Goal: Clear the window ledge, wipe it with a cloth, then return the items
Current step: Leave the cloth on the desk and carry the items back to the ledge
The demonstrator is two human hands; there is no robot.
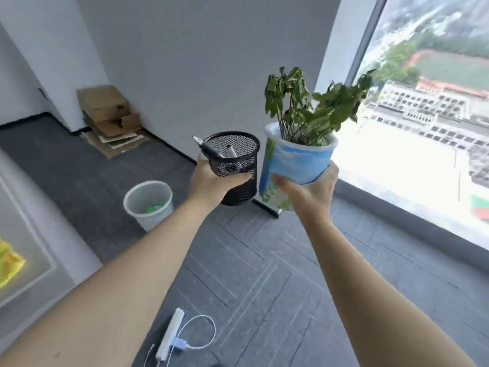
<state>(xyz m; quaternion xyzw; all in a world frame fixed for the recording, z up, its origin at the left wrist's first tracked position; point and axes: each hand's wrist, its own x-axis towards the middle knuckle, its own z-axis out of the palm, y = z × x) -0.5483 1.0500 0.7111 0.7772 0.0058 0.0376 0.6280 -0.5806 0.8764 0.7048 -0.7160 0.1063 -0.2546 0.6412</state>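
My left hand (211, 182) grips a black mesh pen holder (236, 160) with pens sticking out of its top, held up in the air at mid-frame. Right beside it, my right hand (308, 193) cups the bottom of a blue and white plant pot (299, 161) with a leafy green plant (312, 107). Both items hang above the dark floor. The window ledge (412, 221) runs along the bottom of the big window (428, 115) at the right, bare where I can see it. A yellow cloth-like thing (8, 263) shows at the left edge.
A white waste bin (148, 205) stands on the dark carpet below my left hand. Flattened cardboard (111, 120) leans in the far corner. A white power strip with a cable (172, 331) lies on the floor near me. A grey wall is straight ahead.
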